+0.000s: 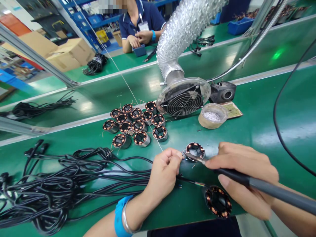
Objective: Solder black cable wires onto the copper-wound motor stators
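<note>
In my right hand [247,168] is a soldering iron [237,177], its tip at the near left rim of a wire-wound stator [195,151]. The fingers of my left hand [166,169] are pinched together just left of that tip. A thin solder wire [142,110] runs down from above into this pinch. A small bit, perhaps a wire end, sticks out at the fingertips; I cannot make it out fully. Nearer the table edge, a second stator [218,201] lies tilted, with the coloured leads of a black cable [191,180] reaching it.
Several stators [140,138] stand grouped behind my left hand. A heap of black cables [49,191] covers the left. Behind are a fume fan [185,102] on a foil duct [170,49], a round tub [212,117] and an iron holder [223,92]. Across sits a co-worker [145,19].
</note>
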A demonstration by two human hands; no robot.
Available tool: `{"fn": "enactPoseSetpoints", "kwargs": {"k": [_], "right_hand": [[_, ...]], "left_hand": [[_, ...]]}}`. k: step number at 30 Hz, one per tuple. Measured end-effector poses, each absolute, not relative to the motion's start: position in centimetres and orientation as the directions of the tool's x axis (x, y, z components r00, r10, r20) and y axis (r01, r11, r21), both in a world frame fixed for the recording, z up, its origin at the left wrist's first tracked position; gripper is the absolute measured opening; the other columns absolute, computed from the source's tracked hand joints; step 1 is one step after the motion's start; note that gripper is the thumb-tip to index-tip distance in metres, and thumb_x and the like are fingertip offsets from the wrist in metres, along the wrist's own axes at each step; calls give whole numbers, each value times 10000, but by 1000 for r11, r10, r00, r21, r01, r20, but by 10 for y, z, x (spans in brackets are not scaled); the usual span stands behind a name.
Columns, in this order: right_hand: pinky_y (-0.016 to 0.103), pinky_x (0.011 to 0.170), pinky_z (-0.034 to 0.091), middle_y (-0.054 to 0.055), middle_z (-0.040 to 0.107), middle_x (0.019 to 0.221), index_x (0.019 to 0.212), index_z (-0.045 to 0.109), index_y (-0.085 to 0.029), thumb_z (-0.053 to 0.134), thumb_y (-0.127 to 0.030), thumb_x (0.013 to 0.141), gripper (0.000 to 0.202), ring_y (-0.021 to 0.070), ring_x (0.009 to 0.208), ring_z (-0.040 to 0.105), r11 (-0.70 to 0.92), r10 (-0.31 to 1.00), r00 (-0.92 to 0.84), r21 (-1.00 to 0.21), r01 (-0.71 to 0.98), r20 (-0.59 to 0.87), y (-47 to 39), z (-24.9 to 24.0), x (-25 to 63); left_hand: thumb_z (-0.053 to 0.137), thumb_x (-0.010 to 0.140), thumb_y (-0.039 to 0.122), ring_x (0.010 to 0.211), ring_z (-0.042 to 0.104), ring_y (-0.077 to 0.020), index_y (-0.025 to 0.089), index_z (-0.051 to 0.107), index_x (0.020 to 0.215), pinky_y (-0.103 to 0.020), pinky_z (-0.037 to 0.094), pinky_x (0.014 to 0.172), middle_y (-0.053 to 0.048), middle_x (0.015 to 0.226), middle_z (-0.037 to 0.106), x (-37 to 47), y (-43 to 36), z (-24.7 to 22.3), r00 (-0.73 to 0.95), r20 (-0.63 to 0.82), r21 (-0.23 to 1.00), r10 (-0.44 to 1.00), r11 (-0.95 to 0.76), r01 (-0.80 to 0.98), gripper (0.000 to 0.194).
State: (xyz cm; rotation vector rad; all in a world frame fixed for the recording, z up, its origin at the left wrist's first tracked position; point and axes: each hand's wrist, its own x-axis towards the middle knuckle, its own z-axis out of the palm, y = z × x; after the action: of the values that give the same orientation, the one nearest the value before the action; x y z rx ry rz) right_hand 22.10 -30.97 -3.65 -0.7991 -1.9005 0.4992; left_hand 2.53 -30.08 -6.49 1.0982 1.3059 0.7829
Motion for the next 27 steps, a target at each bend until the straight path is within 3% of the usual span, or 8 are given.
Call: {"fn": "enactPoseSetpoints", "kwargs": {"k": [4,20,25,27], "right_hand": [[307,455,357,0,545,595,970,642,-208,489,-97,740,297,149,460,459,765,644,-357,-556,326,677,-311,-36,222],[326,476,437,28,590,672,1057,660,-182,527,-83,752,347,155,535,530,769,634,-267,-555,317,726,-312,-41,229],[297,545,516,30,656,777,1275,588,-190,556,-41,835,465,147,605,598,771,621,-236,-528,357,748,-303,-52,224],[262,566,526,29,693,814,1258,594,-194,571,-19,867,430,130,621,620,756,637,-246,-531,382,730,-298,-58,218]], "left_hand": [[561,857,401,476,362,-90,177,542,672,-216,294,501,61,487,429,26,-301,-64,142,-344,935,928,325,142,292],[581,845,408,474,359,-93,177,545,672,-220,287,504,62,476,427,26,-300,-63,140,-345,936,928,328,131,291],[542,896,397,495,357,-96,185,510,678,-227,284,527,59,501,432,23,-300,-64,200,-338,939,920,315,136,306],[515,929,403,519,358,-98,187,493,681,-231,283,543,52,534,446,19,-300,-65,263,-327,944,908,298,145,330]]}}
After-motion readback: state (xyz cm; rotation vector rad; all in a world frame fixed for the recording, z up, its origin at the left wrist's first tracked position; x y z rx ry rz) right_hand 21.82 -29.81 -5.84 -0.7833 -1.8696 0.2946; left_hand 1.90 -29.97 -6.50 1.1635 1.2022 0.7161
